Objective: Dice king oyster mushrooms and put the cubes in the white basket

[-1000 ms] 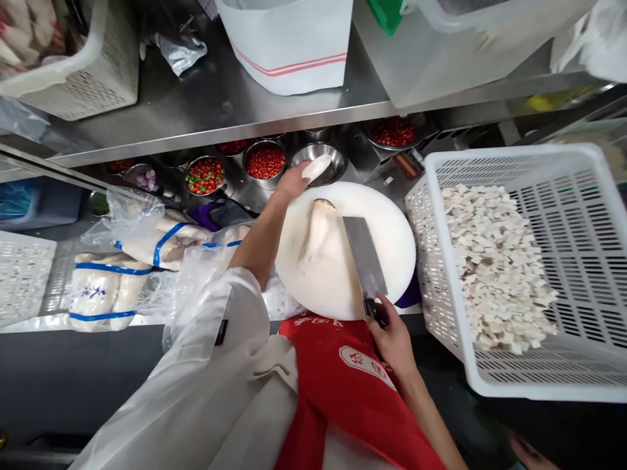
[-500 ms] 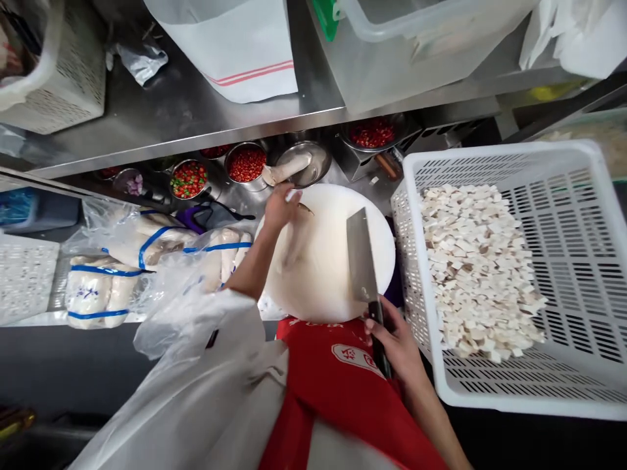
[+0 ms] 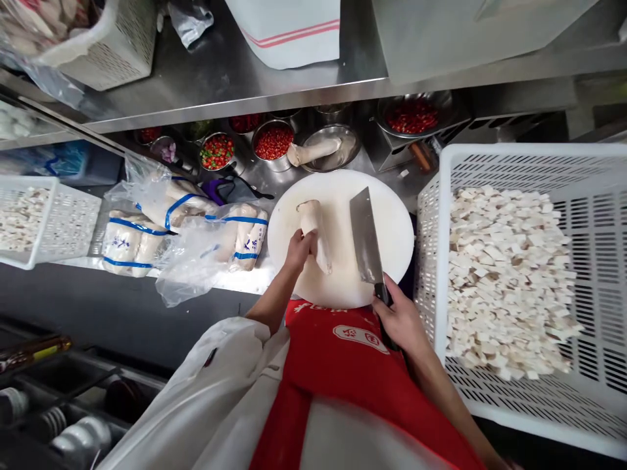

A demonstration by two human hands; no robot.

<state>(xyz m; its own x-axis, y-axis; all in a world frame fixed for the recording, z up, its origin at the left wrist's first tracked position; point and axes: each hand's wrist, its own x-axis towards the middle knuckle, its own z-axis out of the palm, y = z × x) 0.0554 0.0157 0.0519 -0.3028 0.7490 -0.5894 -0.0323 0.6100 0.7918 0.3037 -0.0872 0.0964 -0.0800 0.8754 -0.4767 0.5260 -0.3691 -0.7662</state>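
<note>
On the round white cutting board [image 3: 337, 287] lies a king oyster mushroom [image 3: 311, 219], its cap end pointing away from me. My left hand [image 3: 298, 250] is closed on the mushroom's left side, fingers curled against the stem. The handle of a cleaver [image 3: 366, 235] is wrapped in my right hand [image 3: 399, 314]. Its broad blade rests over the right half of the board, apart from the mushroom. Just behind the board, more whole mushrooms [image 3: 318, 151] sit in a metal bowl [image 3: 353, 156], one sticking out over the rim.
A large white basket [image 3: 443, 261] with cut mushroom pieces [image 3: 507, 281] stands at the right. Bagged mushrooms [image 3: 128, 243] lie left of the board. Bowls of chopped red chillies [image 3: 273, 141] line the back under a steel shelf [image 3: 274, 98]. A second basket [image 3: 73, 219] is far left.
My left hand has come back toward me from the board's far edge, with the mushroom now lying still on the board. The cleaver stays in my right hand. The view has shifted left.
</note>
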